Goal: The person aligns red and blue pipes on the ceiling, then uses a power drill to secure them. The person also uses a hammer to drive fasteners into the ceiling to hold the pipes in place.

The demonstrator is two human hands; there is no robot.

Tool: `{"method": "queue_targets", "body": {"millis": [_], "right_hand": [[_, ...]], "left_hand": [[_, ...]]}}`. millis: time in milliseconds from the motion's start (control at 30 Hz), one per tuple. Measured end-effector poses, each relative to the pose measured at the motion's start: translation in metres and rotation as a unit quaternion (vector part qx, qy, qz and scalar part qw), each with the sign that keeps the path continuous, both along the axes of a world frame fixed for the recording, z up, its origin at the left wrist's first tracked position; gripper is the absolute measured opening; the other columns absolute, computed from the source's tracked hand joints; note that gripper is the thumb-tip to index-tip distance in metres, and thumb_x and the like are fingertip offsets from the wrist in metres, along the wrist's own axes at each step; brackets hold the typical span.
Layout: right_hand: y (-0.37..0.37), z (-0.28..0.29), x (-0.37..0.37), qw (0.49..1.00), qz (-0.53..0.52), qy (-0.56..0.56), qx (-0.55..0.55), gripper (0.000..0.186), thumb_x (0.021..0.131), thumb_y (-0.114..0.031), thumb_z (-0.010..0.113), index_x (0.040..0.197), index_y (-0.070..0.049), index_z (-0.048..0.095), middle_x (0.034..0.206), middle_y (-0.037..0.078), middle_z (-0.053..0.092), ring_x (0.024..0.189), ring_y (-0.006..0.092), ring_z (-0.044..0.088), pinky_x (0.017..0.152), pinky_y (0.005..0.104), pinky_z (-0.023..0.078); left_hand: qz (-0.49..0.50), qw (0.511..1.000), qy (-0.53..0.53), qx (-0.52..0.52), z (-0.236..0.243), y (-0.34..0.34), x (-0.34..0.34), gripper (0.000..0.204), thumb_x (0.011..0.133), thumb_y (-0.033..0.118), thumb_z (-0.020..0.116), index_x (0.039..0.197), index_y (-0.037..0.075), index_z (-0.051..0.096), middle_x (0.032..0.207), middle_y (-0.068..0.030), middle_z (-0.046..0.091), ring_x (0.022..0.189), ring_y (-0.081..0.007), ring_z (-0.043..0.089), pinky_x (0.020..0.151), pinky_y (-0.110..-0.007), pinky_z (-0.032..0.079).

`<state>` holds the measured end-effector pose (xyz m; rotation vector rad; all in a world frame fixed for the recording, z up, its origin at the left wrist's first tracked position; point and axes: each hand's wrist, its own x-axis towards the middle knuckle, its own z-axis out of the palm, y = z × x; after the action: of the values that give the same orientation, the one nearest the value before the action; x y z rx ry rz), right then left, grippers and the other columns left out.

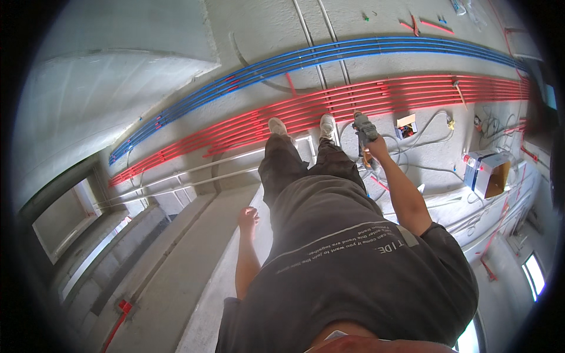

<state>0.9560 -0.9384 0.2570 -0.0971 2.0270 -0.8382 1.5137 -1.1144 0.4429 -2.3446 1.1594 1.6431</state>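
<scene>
I look down along my own body to my feet in light shoes (301,126), which stand on a concrete floor beside a band of red pipes (412,94). My right hand (372,147) is stretched forward and grips a grey power tool (364,128) that hangs just above the floor next to my right foot. My left hand (248,218) hangs at my side, fingers curled into a loose fist with nothing in it. A band of blue pipes (329,54) runs parallel beyond the red ones.
White cables (432,138) lie in loops to the right, near a small open box (406,125) and a larger cardboard box (491,172). Grey conduits (194,170) run along the floor on the left. Window openings (76,217) sit at the far left.
</scene>
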Motion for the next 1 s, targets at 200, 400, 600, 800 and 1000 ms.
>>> {"method": "queue_targets", "body": {"millis": [200,400,600,800,1000], "right_hand": [[-0.012,0.050,0.023,0.999,-0.018,-0.037,0.035,0.037,0.073,0.003,0.065,0.110,0.000,0.063,0.076,0.009,0.065,0.058,0.0177,0.063,0.053,0.0332,0.051],[-0.012,0.130,0.034,0.990,-0.056,-0.026,0.129,0.027,0.071,0.004,0.066,0.097,-0.002,0.062,0.068,0.007,0.061,0.054,0.0178,0.060,0.046,0.0355,0.048],[-0.010,0.158,0.021,0.984,-0.094,-0.044,0.144,0.015,0.071,0.001,0.068,0.084,-0.004,0.064,0.064,0.008,0.062,0.052,0.0186,0.060,0.047,0.0343,0.048],[-0.007,0.103,-0.014,0.992,-0.069,-0.014,0.100,0.018,0.072,0.000,0.068,0.089,-0.002,0.064,0.067,0.006,0.063,0.053,0.0160,0.059,0.048,0.0315,0.046],[-0.012,-0.009,-0.056,0.977,0.159,0.098,0.101,0.039,0.072,-0.009,0.069,0.110,-0.001,0.064,0.089,0.020,0.070,0.079,0.0354,0.068,0.070,0.0464,0.053]], "left_hand": [[0.035,0.997,0.037,0.056,-0.024,-0.020,0.007,0.017,0.092,0.010,0.066,0.107,0.001,0.064,0.078,-0.0035,0.061,0.061,-0.0118,0.057,0.054,-0.026,0.045],[-0.001,0.996,0.059,0.068,-0.080,-0.091,0.032,0.021,0.096,0.020,0.068,0.112,0.007,0.066,0.089,-0.0053,0.066,0.075,-0.0142,0.065,0.063,-0.029,0.051],[0.046,0.995,0.083,0.009,-0.100,-0.175,0.020,0.018,0.096,0.014,0.065,0.107,0.000,0.066,0.083,-0.0037,0.062,0.071,-0.0101,0.059,0.059,-0.026,0.045],[-0.016,0.998,0.056,-0.022,-0.080,-0.178,-0.028,0.018,0.098,0.016,0.065,0.109,0.003,0.066,0.086,-0.0031,0.064,0.072,-0.0113,0.061,0.064,-0.027,0.048],[-0.152,0.987,0.025,-0.051,-0.096,-0.105,-0.127,0.025,0.095,0.019,0.069,0.113,0.001,0.068,0.094,-0.0084,0.071,0.083,-0.0178,0.067,0.076,-0.032,0.054]]}}
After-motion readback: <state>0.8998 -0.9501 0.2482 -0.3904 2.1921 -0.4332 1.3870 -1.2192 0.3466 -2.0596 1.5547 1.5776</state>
